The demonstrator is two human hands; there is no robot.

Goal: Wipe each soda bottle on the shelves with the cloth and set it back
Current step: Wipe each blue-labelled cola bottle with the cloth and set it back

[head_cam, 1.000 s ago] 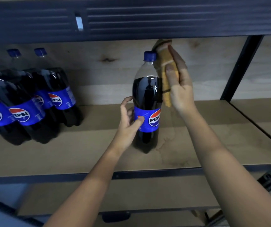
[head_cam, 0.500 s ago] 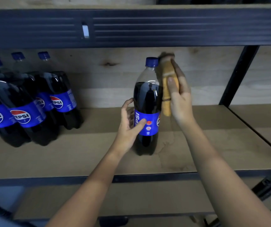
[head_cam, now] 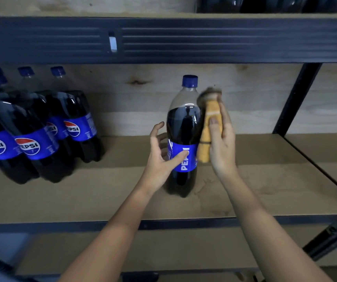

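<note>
Left hand: the left hand (head_cam: 161, 157) is spread loosely beside the Pepsi bottle (head_cam: 183, 135), thumb tip touching the blue label (head_cam: 181, 157), fingers lifted off its left side.
Right hand: the right hand (head_cam: 221, 143) clasps a folded orange cloth (head_cam: 209, 133), fingers lying along it, pressing it against the bottle's right side from shoulder to label.
Shelf edge: the dark front rail (head_cam: 183, 223) of the shelf board (head_cam: 102, 196) runs near the forearms; bare board lies left and right of the bottle.
Bottle: upright mid-shelf, long axis vertical, blue cap (head_cam: 190, 80) up, label lettering reading bottom to top.
Overhead: the dark beam (head_cam: 224, 39) of the upper shelf sits just above the cap.
Right post: a black upright (head_cam: 298, 98) stands well right of the cloth.
Far left: a cluster of Pepsi bottles (head_cam: 41, 129) stands well apart from the handled bottle.
</note>
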